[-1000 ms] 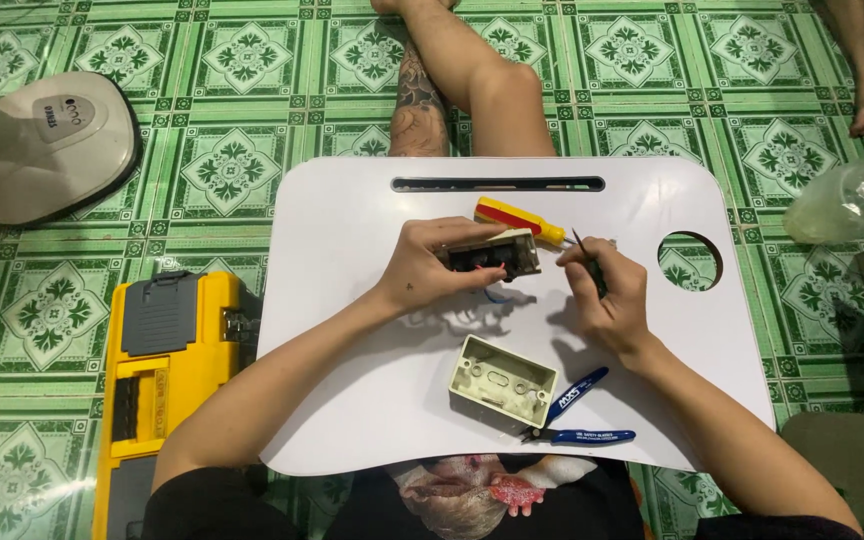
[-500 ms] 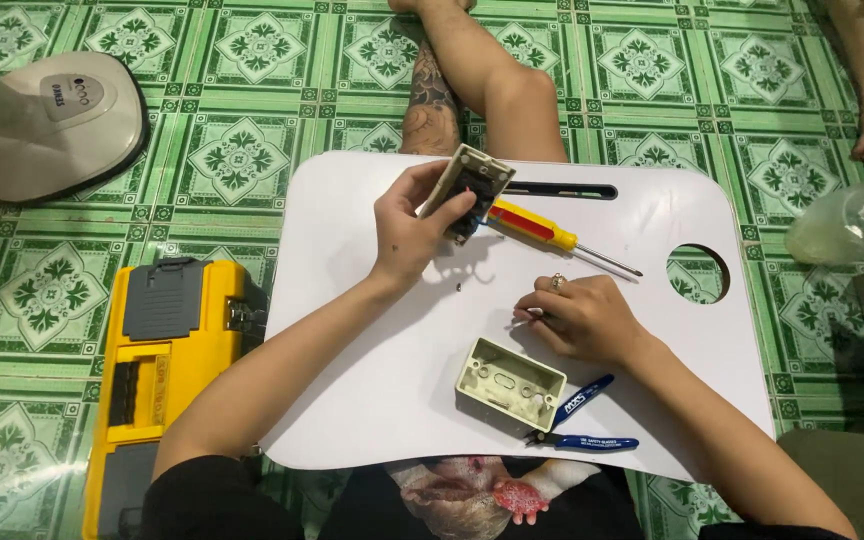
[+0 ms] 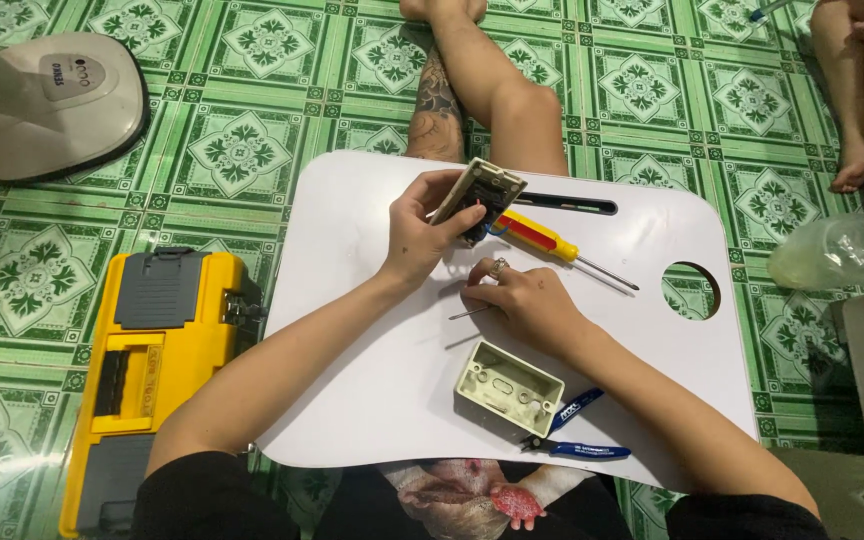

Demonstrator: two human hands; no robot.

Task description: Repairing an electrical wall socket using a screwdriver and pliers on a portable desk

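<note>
Stock as I see it from the head camera, largest item first.

1. Green patterned tile floor, under everything.
2. White lap table, rounded corners, a round hole near its right edge and a dark slot along its far edge.
3. Yellow toolbox with grey lid panels, on the floor just beside the table's left edge.
4. Fan base, off-white, on the floor at far left, well apart from the table.
5. Clear plastic bag, crumpled, on the floor to the right of the table.
6. My left hand, raised over the table's far half, fingers closed around the switch plate, a beige rectangular piece held tilted on edge, its dark back towards me.
7. My right hand, resting low on the table just below the left hand, ring on one finger. A thin metal pin pokes out at its fingertips; I cannot tell whether the fingers pinch it or only lie over it.
8. Beige wall box, open side up, on the table near my right forearm.
9. Screwdriver, red and yellow handle, lying on the table just beyond the right hand, tip pointing right.
10. Blue-handled cutters, lying at the near edge, touching the wall box.
</note>
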